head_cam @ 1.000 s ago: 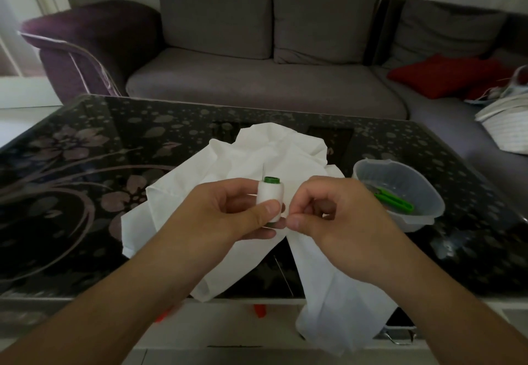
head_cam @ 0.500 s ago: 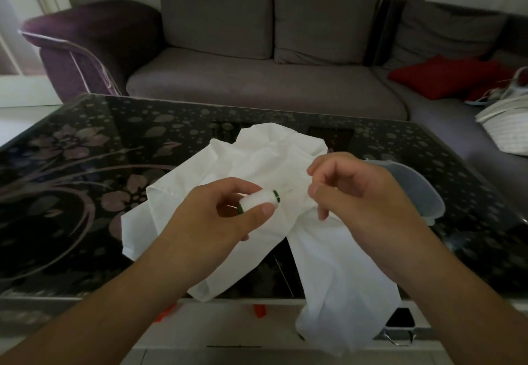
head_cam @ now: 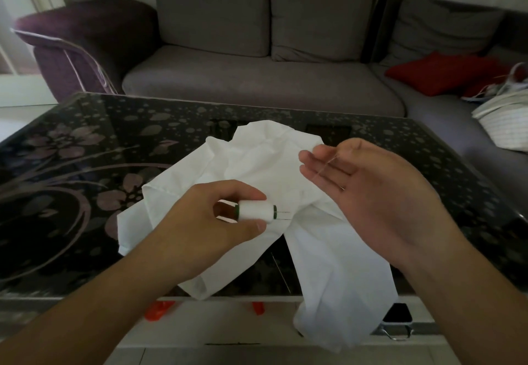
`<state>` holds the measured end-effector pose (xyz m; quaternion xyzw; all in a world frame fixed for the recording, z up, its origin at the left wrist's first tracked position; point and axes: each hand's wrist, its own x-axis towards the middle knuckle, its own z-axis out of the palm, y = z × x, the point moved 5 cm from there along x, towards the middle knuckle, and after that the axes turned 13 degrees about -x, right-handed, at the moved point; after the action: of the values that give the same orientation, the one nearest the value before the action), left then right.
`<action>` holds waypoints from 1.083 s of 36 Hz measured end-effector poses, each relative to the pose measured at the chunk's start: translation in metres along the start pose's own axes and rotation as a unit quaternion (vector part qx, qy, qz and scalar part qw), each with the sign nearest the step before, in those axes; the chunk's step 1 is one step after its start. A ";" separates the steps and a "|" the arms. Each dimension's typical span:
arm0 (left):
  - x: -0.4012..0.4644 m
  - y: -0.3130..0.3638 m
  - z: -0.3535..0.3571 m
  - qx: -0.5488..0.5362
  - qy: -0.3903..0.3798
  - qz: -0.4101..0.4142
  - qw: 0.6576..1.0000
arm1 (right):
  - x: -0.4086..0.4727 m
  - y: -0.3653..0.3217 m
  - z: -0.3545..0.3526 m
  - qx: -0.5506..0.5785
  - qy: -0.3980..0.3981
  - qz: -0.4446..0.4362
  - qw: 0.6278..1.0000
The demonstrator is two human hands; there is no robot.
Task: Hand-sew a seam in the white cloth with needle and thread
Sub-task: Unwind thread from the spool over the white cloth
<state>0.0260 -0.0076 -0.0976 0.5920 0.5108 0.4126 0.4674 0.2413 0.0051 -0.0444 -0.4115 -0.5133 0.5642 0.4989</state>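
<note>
Left hand (head_cam: 211, 216) around spool (head_cam: 255, 212) (sideways)

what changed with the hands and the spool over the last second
The left hand turned the thread spool from upright to lying sideways. The right hand left the spool, rose to the right and opened, with thread across its fingers. The white cloth stayed on the table.

Bare table (head_cam: 85, 181) left of cloth (head_cam: 257, 159)

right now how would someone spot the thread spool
On the dark floral glass table lies a crumpled white cloth. Just above its near part, the left hand grips a small white thread spool, lying sideways, with green end rims.
</note>
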 end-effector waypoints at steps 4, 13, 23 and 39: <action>0.001 -0.003 -0.004 0.014 0.007 -0.003 1.000 | 0.001 -0.003 -0.004 0.025 0.009 -0.003 1.000; 0.007 -0.008 -0.012 0.012 0.034 -0.010 0.999 | 0.003 0.008 -0.013 -0.341 0.073 0.019 0.937; 0.009 -0.009 -0.014 -0.042 0.033 -0.038 0.998 | -0.008 0.020 0.015 -0.671 -0.068 -0.018 0.738; 0.012 -0.017 -0.016 0.026 -0.022 -0.056 0.998 | -0.002 0.010 0.006 -0.158 -0.067 0.030 0.985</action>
<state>0.0085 0.0067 -0.1104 0.5837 0.5430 0.3592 0.4852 0.2342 0.0022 -0.0534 -0.4616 -0.6161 0.5167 0.3746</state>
